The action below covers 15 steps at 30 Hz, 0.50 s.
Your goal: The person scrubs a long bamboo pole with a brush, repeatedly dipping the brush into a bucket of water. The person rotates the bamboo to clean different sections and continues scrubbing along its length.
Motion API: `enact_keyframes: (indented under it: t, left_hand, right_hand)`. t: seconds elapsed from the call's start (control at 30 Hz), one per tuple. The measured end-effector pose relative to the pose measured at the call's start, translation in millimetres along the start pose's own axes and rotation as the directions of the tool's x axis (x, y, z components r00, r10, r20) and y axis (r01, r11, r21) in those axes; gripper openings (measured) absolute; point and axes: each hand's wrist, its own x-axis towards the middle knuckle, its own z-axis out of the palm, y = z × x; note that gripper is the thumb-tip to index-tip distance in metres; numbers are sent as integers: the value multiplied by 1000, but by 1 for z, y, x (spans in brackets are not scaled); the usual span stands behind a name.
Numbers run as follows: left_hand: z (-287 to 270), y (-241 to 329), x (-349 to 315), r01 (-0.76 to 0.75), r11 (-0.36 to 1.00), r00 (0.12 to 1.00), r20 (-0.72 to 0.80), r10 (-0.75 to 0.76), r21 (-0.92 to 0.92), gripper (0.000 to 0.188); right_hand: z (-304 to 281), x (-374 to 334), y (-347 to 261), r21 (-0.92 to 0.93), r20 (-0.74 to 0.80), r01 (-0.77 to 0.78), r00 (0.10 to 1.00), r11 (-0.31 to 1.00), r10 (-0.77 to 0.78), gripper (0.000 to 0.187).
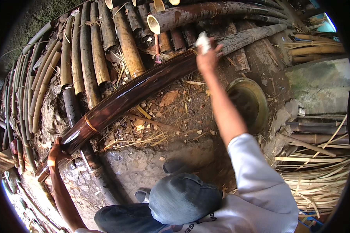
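A long, thick bamboo pole [132, 91] slants from the lower left to the upper right in front of me. Most of it is dark brown, wet and glossy; its far right stretch is grey and dull. My left hand [57, 152] grips the pole near its lower left end, fingers curled over its side. Farther up, my right hand [207, 58] holds a white wad [202, 42], which looks like cloth, against the pole where dark meets grey. Motion blurs this hand a little, and some of its fingers stick out.
A round basin [263, 112] stands on the ground right of the pole. Many cut bamboo poles [99, 58] lie at the back and left. Split bamboo strips [319, 182] are heaped at right, below a concrete block [321, 83]. Straw and shavings [155, 136] litter the ground by my knees.
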Motion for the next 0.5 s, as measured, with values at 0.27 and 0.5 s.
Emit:
enact_keyframes:
  t: [0.27, 0.5]
  left_hand:
    - [-5, 105, -24, -204, 953, 968, -100, 230, 222, 131]
    - [42, 263, 42, -336, 788, 736, -379, 562, 516, 125]
  right_hand:
    - [-3, 6, -4, -108, 111, 149, 984, 983, -137, 63]
    - [20, -14, -89, -41, 348, 146, 929, 988, -123, 62]
